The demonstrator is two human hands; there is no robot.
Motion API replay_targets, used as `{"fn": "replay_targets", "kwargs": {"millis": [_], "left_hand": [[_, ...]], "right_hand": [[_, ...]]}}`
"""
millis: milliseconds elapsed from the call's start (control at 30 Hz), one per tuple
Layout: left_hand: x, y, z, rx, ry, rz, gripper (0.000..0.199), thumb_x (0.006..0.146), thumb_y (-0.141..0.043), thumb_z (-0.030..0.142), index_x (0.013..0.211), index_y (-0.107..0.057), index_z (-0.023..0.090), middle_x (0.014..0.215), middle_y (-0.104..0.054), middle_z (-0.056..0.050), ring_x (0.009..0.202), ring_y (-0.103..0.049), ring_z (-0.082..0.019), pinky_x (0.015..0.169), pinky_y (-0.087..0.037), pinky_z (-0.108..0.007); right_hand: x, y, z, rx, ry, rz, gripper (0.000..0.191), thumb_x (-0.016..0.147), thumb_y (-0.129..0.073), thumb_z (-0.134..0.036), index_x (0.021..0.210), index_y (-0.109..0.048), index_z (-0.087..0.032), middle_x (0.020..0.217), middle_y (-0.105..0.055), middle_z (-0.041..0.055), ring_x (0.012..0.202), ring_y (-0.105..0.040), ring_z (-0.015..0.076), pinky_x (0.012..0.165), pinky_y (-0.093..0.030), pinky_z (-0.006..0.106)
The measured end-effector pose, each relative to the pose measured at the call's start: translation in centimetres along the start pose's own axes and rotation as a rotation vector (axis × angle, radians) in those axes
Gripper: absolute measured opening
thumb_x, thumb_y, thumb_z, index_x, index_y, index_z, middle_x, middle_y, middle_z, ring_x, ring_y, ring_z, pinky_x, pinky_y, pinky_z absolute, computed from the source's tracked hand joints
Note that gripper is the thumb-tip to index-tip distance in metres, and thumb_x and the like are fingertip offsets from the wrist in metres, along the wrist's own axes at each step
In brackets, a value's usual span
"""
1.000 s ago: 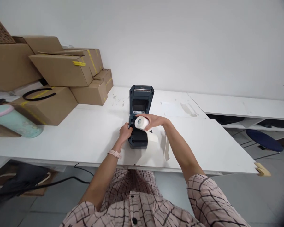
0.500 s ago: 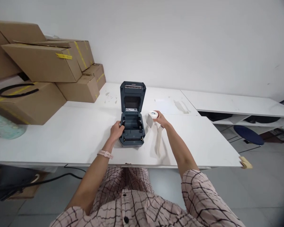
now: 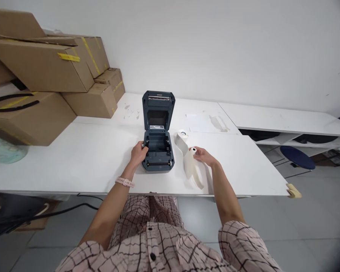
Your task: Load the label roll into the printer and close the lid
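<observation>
A dark grey label printer [image 3: 158,156] stands on the white table with its lid [image 3: 159,109] raised, its inner bay showing. My left hand [image 3: 139,153] is closed on the printer's left side, the thumb over the edge. To the right of the printer sits a roll of white labels [image 3: 183,134], a loose strip running from it toward the front. My right hand [image 3: 204,156] grips a small white paper roll [image 3: 193,151] with a dark hole in its end. Pale paper strips [image 3: 191,170] hang below it onto the table.
Cardboard boxes [image 3: 45,68] are stacked at the left, with a black loop [image 3: 14,104] on one. A pale green bottle-like object [image 3: 5,149] lies by them. Flat paper [image 3: 200,123] lies toward the back of the table. A blue stool [image 3: 297,157] stands at the right.
My right hand has left the label roll, which stays beside the printer, and moved nearer and right to take the small paper roll. My left hand stays on the printer.
</observation>
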State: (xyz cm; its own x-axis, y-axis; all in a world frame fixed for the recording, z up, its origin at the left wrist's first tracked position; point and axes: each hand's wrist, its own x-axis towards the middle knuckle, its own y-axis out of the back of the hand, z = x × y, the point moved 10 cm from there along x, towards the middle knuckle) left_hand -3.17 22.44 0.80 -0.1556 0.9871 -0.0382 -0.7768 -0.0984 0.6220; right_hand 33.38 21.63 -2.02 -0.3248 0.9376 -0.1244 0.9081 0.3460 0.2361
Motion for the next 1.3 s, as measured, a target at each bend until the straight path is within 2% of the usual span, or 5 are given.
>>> {"fn": "replay_targets", "kwargs": {"millis": [200,367,667,1100,1300], "left_hand": [[0.0,-0.3,-0.3,-0.046,0.003,-0.011,0.044,0.081,-0.050,0.026,0.122,-0.061,0.016,0.083,-0.068,-0.005,0.073,-0.061,-0.020,0.066,-0.042,-0.029],[0.2,-0.5,-0.5,-0.064,-0.001,-0.004,0.042,0.080,-0.051,0.025,0.120,-0.061,0.017,0.084,-0.068,-0.004,0.074,-0.061,-0.019,0.066,-0.041,-0.028],[-0.1,-0.3,-0.4,-0.088,0.029,-0.012,0.040,0.081,-0.052,0.025,0.119,-0.062,0.017,0.070,-0.061,-0.001,0.067,-0.058,-0.019,0.063,-0.039,-0.027],[-0.5,-0.5,-0.6,-0.215,0.024,0.000,0.040,0.080,-0.054,0.024,0.118,-0.063,0.016,0.077,-0.064,-0.003,0.067,-0.058,-0.018,0.066,-0.043,-0.028],[-0.7,-0.7,-1.2,-0.379,0.078,0.017,0.043,0.076,-0.063,0.026,0.117,-0.062,0.015,0.082,-0.068,-0.004,0.072,-0.062,-0.017,0.069,-0.047,-0.028]], "right_hand": [[-0.9,-4.8,-10.3,0.000,0.261,-0.249,0.060,0.080,-0.070,-0.057,0.124,-0.060,-0.017,0.113,-0.069,0.0124,0.097,-0.065,0.0238,0.084,-0.051,0.035],[2.7,-12.1,-18.5,-0.621,0.439,-0.329,0.043,0.092,-0.058,-0.040,0.130,-0.058,-0.020,0.127,-0.065,0.0121,0.112,-0.062,0.0269,0.096,-0.048,0.040],[10.4,-19.9,-14.1,-1.279,0.213,-0.347,0.048,0.084,-0.066,-0.022,0.132,-0.060,-0.017,0.125,-0.069,0.0169,0.113,-0.066,0.0347,0.095,-0.049,0.043],[-1.6,-20.5,-14.9,-0.854,0.560,-0.163,0.037,0.103,-0.040,-0.029,0.133,-0.061,-0.023,0.144,-0.057,0.0098,0.135,-0.052,0.0266,0.109,-0.046,0.048],[-4.4,-20.9,-13.0,-0.883,0.504,-0.247,0.093,0.075,-0.067,-0.071,0.152,-0.037,-0.027,0.162,-0.030,0.0117,0.149,-0.030,0.0333,0.120,-0.027,0.058]]}}
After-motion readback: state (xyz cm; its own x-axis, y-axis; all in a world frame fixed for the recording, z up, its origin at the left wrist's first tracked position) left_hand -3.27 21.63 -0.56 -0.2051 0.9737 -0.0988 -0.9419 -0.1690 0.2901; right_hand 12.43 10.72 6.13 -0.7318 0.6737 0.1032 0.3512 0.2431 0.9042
